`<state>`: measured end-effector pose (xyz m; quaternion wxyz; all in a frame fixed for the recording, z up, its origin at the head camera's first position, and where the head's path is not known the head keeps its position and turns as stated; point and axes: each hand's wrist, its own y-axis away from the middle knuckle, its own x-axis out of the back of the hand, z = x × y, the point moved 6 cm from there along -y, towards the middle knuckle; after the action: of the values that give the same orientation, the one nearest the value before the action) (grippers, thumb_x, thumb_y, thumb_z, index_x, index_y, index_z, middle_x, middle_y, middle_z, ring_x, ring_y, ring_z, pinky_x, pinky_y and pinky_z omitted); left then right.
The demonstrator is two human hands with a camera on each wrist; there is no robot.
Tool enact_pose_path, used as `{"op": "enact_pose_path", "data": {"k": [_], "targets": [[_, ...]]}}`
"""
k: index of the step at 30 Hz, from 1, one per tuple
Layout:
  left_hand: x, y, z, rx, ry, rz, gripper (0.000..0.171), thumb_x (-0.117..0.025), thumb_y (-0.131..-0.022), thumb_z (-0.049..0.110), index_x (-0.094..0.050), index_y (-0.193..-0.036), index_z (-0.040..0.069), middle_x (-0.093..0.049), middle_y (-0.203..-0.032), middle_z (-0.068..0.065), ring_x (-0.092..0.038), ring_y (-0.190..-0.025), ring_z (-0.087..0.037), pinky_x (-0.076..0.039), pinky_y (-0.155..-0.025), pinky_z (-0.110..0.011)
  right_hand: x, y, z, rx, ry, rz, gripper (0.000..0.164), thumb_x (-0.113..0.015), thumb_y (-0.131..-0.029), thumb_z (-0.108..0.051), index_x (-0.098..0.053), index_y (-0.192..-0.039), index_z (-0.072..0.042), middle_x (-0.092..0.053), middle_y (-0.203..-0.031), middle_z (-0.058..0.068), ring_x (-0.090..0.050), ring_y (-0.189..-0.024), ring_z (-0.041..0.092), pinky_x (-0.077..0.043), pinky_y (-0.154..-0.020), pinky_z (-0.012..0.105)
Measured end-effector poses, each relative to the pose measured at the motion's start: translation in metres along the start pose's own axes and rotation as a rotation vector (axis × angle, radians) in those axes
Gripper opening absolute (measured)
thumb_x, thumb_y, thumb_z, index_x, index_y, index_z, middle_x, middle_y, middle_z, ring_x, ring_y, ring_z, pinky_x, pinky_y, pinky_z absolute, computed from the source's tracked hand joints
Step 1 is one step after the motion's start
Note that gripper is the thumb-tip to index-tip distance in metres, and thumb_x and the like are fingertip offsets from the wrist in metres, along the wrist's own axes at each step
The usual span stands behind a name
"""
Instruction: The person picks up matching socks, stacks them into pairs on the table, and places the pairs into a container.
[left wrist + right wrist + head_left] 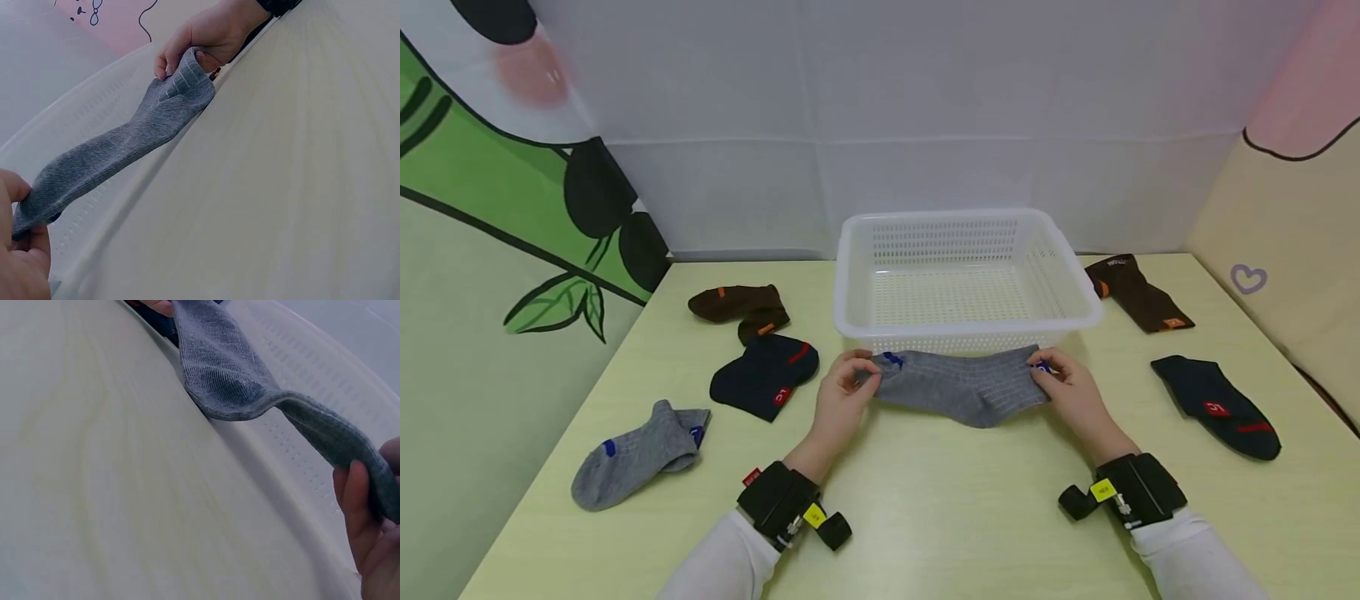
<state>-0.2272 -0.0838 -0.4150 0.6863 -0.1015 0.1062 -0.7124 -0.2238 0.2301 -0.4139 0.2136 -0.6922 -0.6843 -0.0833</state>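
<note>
A grey sock [958, 385] with blue marks is stretched sideways between both hands, in front of the basket. My left hand [844, 392] pinches its toe end; my right hand [1071, 398] pinches the ribbed cuff. In the left wrist view the sock [119, 150] slants up from the left fingers to the right hand [206, 37]. The right wrist view shows the sock [225, 369] twisting down to the right hand's fingers [356, 494]. Another grey sock [632, 460] lies on the table at the left.
A white perforated basket [1078, 287] stands at the back. Left of it lie a brown sock [741, 307] and a dark navy sock [756, 379]. On the right are another brown sock [1142, 296] and another navy sock [1221, 408]. Printed cloth [917, 100] hangs behind the table.
</note>
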Motion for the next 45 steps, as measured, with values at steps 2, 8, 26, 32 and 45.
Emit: {"op": "enact_pose_path", "data": {"k": [2, 8, 26, 32, 45], "targets": [[0.001, -0.001, 0.001, 0.006, -0.003, 0.023, 0.005, -0.062, -0.084, -0.008, -0.059, -0.086, -0.005, -0.051, -0.117, -0.021, -0.056, -0.091, -0.009, -0.037, -0.062, -0.013, 0.001, -0.001, -0.001, 0.006, 0.041, 0.022, 0.015, -0.057, -0.093, -0.007, -0.058, -0.103, 0.003, -0.050, -0.092, -0.001, -0.045, -0.064, 0.003, -0.040, -0.058, 0.019], [0.002, 0.001, 0.003, 0.011, 0.104, 0.044, 0.011, -0.065, -0.079, -0.013, -0.061, -0.088, -0.009, -0.056, -0.111, -0.009, -0.060, -0.091, -0.005, -0.044, -0.061, -0.013, 0.002, -0.001, -0.001, -0.013, 0.081, 0.016, 0.022, -0.064, -0.089, -0.010, -0.058, -0.106, 0.003, -0.056, -0.104, 0.018, -0.042, -0.059, 0.002, -0.037, -0.056, 0.020], [0.000, 0.000, -0.014, 0.235, 0.180, 0.091, 0.018, -0.060, -0.082, -0.014, -0.068, -0.080, 0.002, -0.057, -0.109, -0.011, -0.054, -0.080, -0.004, -0.045, -0.067, -0.014, -0.005, -0.001, 0.011, -0.162, -0.333, -0.101, 0.020, -0.061, -0.090, -0.006, -0.057, -0.108, 0.000, -0.055, -0.105, 0.001, -0.048, -0.079, -0.002, -0.043, -0.063, 0.012], [0.004, -0.001, -0.010, 0.115, -0.260, 0.044, 0.010, -0.067, -0.080, -0.005, -0.070, -0.090, -0.006, -0.060, -0.109, -0.016, -0.057, -0.098, -0.019, -0.045, -0.078, -0.015, 0.001, -0.003, 0.005, -0.046, 0.222, -0.041, 0.031, -0.067, -0.087, -0.009, -0.058, -0.113, 0.003, -0.057, -0.117, 0.025, -0.051, -0.069, 0.007, -0.042, -0.060, 0.020], [-0.007, 0.002, 0.003, -0.104, -0.708, -0.158, 0.019, -0.055, -0.087, -0.009, -0.072, -0.095, -0.005, -0.063, -0.110, -0.016, -0.060, -0.107, -0.034, -0.048, -0.091, -0.043, 0.000, -0.001, 0.001, 0.020, 0.426, -0.025, 0.025, -0.069, -0.084, -0.009, -0.063, -0.106, 0.001, -0.062, -0.099, 0.019, -0.049, -0.074, 0.021, -0.039, -0.066, 0.034]]}}
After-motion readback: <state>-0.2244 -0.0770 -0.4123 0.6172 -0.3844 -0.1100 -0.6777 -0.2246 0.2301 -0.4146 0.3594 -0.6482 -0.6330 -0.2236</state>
